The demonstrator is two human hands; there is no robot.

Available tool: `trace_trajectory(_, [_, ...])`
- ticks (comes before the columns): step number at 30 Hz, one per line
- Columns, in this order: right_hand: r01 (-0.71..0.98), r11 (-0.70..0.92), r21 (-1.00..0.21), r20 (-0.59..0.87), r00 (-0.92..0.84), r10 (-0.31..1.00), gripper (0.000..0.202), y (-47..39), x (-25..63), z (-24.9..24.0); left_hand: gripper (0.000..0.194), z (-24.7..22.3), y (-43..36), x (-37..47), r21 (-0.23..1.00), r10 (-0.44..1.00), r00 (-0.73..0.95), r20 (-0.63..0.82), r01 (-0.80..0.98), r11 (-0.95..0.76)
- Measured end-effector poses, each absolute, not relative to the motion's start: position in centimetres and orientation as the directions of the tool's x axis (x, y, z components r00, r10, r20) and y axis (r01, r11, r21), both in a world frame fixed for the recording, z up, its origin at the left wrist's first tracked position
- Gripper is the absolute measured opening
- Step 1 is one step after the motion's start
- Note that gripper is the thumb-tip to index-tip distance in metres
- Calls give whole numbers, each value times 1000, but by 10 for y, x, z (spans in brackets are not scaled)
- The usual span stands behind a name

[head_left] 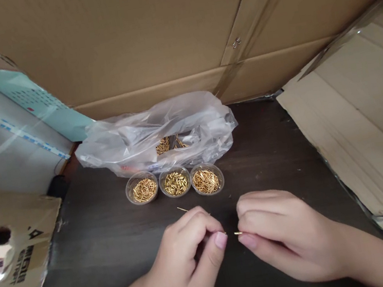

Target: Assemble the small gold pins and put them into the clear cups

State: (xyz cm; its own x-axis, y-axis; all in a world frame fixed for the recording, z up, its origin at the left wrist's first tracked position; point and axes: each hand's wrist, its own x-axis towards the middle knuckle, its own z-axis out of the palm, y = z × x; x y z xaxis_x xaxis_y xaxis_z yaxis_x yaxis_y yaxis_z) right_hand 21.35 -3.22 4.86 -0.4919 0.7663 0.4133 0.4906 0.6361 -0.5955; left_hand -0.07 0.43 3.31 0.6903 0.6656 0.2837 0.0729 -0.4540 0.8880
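Near the front of the dark table, my left hand (196, 256) is closed in a pinch. A thin gold-coloured pin (182, 209) sticks out beyond its knuckles, and a tiny gold tip shows at the thumb; whether both belong to one piece is hidden. Facing it across a small gap, my right hand (289, 232) pinches a short gold-coloured metal pin (237, 233) between thumb and forefinger, its end pointing left. Beyond the hands, three round clear cups stand in a row: a left cup (128, 197), a middle cup (161, 190) and a right cup (222, 180), each holding many small gold-coloured metal pieces.
Behind the cups lies a crumpled clear plastic bag (116, 139) with gold-coloured pins (162, 145) inside. A cardboard wall (122, 42) closes off the back of the table (263, 150). Cardboard panels flank it on the right (365, 118) and the lower left (22, 233).
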Motion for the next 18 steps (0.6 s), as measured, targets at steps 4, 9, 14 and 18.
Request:
trace_trajectory(4, [418,619,-665,443,-446,778,33,-33,209,39,20,36,-1,-4,911,678,705,209,111,-396])
trace_trajectory(9, [315,589,-744,486,-349,801,25,-29,194,9,32,24,4,-13,933,696,707,120,160,-323])
trace_trajectory(14, [244,590,-770,492,-363,791,15,-25,187,-9,32,12,13,-20,978,683,731,-2,142,-150])
trace_trajectory(18, [278,603,-748,481,-399,781,13,-26,188,-14,20,8,15,-21,989,698,712,-82,143,-29])
